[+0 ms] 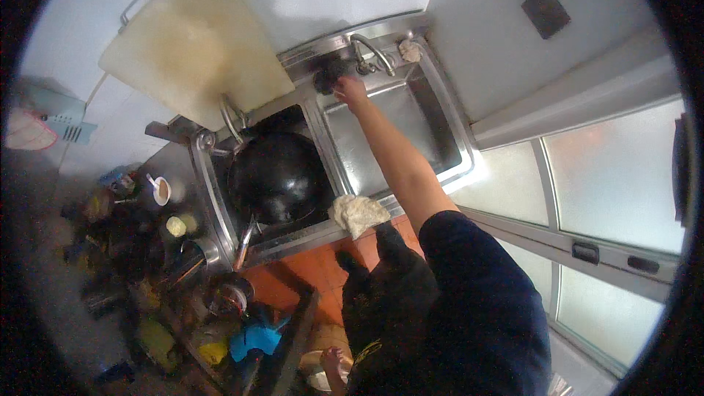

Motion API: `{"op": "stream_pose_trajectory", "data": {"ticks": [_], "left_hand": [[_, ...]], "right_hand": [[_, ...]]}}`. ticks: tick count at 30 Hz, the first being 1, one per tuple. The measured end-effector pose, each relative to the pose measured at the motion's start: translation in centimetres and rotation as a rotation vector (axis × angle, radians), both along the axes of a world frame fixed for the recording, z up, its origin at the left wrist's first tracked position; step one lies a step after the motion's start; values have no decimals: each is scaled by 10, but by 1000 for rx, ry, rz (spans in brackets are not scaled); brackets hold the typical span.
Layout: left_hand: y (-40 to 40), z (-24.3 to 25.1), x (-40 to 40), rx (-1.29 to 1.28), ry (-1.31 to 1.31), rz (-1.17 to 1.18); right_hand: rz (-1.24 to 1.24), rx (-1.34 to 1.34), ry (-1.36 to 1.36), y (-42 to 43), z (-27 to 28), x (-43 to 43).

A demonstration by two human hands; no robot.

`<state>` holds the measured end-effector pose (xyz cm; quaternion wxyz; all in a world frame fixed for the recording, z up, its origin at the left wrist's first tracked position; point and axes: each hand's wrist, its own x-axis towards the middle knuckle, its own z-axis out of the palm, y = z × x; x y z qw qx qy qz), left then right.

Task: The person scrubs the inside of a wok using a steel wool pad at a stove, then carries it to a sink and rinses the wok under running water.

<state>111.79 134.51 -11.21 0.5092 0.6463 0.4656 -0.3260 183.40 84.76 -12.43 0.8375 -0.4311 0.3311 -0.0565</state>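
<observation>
My right hand [350, 91] reaches across the right sink basin [379, 137] to the back ledge. Its fingers are at a dark, rough-looking object [328, 76] beside the curved tap [374, 52]; whether they grip it is hard to tell. Low in the picture, my left hand [332, 358] is by a pale round basin [313, 378], its fingers too blurred to read. A large black wok [280, 181] fills much of the left sink basin. From its near side a wood-and-metal handle [243, 246] sticks out over the rim. A crumpled cream cloth [358, 214] drapes over the sink's front edge.
A big yellowed cutting board [198, 38] leans on the wall behind the left basin, near a second tap [228, 115]. Cluttered counter items include a white cup [161, 191] and a blue object [256, 341]. A balled cloth [410, 50] sits in the back corner. Frosted sliding doors [610, 176] stand right.
</observation>
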Motion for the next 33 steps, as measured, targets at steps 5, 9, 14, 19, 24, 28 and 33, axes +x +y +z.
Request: {"op": "stream_pose_trajectory", "data": {"ticks": [5,9,14,19,24,28,33], "left_hand": [[42,-41,56,-125,-109,-82],[74,-76,99,-269,-138,-201],[78,-144,190,-281,35,-640],[-84,-118,277,-335,-132,-1232],[-231,-44,245,-383,-315,-1597],[-280,-45,166,-375,-235,-1860],[-302,-45,38,-340,-116,-2057]], "right_hand": [[246,-255,-7,-8,-5,-117],[270,-617,154,23,44,-356],[29,-836,720,34,31,-679],[-530,-577,937,66,43,-909],[-995,-418,943,109,33,-1038],[-1140,-274,987,182,12,-1160],[-1384,-192,1148,237,-61,-1280]]}}
